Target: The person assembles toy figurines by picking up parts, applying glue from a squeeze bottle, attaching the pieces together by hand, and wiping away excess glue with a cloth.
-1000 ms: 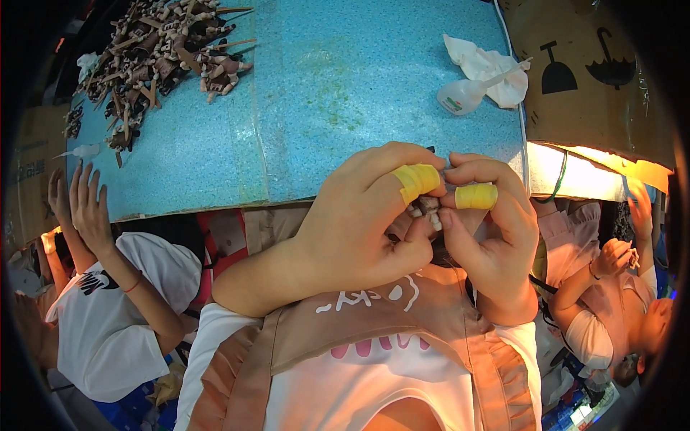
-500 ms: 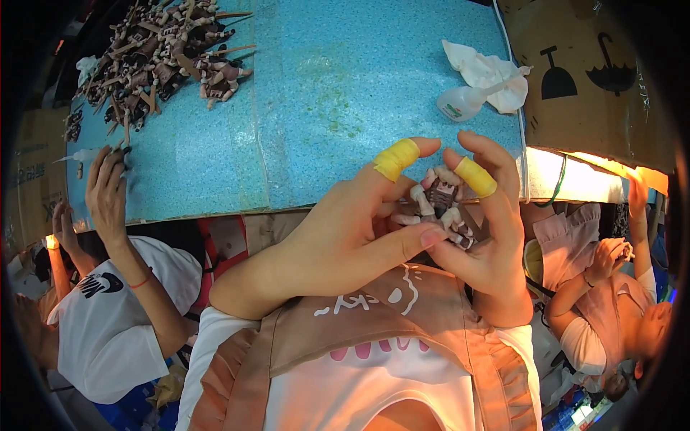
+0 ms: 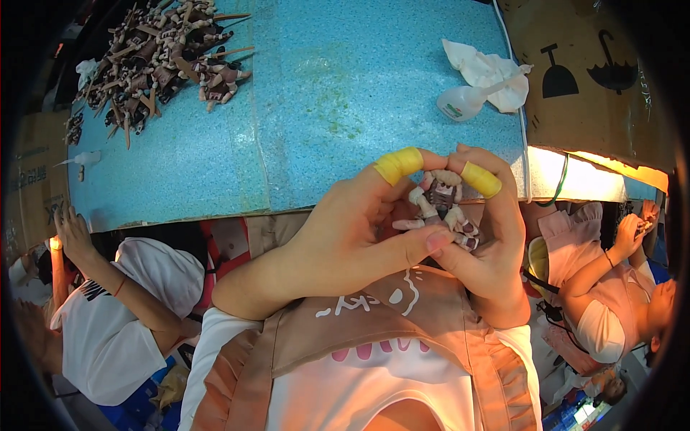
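Between both hands, just off the table's near edge, is a small toy figure [image 3: 440,195] with a pale top, dark brown body and cream limbs. My left hand [image 3: 366,223] grips its lower part with the thumb; yellow tape wraps the index finger, which reaches to the figure's top. My right hand [image 3: 490,230] closes round the other side, its thumb under the legs and its yellow-taped index finger beside the head. The two index fingertips nearly meet above the figure. The left hand's other fingers are partly hidden behind it.
On the blue table [image 3: 323,165] a pile of similar figures [image 3: 162,61] lies far left. A squeeze bottle [image 3: 463,103] rests by a crumpled white tissue [image 3: 478,65] at the right. A cardboard box [image 3: 589,79] stands beyond. Co-workers [image 3: 129,309] sit on both sides.
My index fingers have come down and closer together on the figure's head. The left co-worker's hand has drawn back from the small bottle; the right co-worker's hands have come together.
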Available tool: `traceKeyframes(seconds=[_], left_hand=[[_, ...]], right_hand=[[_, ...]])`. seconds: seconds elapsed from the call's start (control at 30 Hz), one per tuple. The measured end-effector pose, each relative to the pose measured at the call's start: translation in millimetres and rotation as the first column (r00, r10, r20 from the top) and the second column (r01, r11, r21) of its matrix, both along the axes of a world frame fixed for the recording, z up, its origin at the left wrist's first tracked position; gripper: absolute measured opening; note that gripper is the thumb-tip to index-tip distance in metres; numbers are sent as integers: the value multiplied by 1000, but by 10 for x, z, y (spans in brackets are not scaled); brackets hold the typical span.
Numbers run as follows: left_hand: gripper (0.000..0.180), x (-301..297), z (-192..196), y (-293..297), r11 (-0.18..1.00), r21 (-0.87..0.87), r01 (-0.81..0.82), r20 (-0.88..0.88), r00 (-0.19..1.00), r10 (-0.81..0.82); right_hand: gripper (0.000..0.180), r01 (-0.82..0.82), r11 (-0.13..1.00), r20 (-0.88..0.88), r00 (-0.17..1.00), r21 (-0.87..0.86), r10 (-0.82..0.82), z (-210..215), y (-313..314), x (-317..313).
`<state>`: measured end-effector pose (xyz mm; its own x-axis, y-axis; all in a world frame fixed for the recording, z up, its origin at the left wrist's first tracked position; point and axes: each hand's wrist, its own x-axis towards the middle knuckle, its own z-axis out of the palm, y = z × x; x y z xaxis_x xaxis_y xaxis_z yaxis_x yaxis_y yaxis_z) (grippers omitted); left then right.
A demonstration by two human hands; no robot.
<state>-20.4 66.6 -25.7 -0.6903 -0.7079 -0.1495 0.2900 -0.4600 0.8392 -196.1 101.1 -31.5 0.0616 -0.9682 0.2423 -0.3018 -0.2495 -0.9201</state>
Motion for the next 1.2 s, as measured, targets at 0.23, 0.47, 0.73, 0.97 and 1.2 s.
traceKeyframes(seconds=[0.23, 0.47, 0.73, 0.97, 1.2], left_hand=[[53, 66, -22, 55, 1000, -3, -3, 65, 998, 3], [51, 40, -82, 119, 997, -25, -74, -3, 997, 74], [44, -25, -96, 153, 984, -35, -175, -10, 985, 175], [45, -36, -113, 165, 978, -75, -194, -26, 981, 193], [45, -12, -153, 157, 980, -109, -168, 1, 986, 170]], right_hand=[[56, -85, 976, -200, 979, -202, 44, -6, -3, 8], [54, -74, 972, -113, 992, -224, 50, -95, 41, 22], [55, -104, 971, -161, 985, -216, 69, -86, 59, 23], [54, -112, 966, -168, 983, -235, 73, -88, 72, 24], [55, -113, 958, -177, 982, -262, 68, -90, 56, 23]])
